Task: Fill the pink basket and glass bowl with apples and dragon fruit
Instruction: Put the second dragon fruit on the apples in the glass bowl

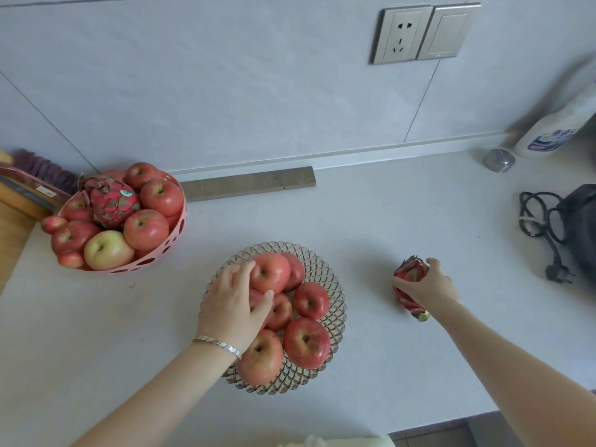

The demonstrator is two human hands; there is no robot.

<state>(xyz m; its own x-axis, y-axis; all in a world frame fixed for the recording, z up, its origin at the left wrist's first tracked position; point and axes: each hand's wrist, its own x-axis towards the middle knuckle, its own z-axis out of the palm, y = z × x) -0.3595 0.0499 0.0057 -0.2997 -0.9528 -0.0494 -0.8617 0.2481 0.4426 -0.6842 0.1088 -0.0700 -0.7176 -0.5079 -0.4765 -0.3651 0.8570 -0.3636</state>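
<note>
We noted the patterned clear glass bowl (335, 285) mid-counter (387, 221), heaped with red apples (306, 341). Our left hand (232, 304) curled round the topmost red apple (271, 272). Right of the bowl, our right hand (429, 287) gripped a pink scaly dragon fruit (408, 274) lying on the counter. Far left, the pink perforated basket (154, 256) held basket apples (146, 229) and a second dragon fruit (111, 201).

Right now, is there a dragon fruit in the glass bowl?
No, the glass bowl holds only apples; the right hand grips a dragon fruit on the countertop beside it.
</note>
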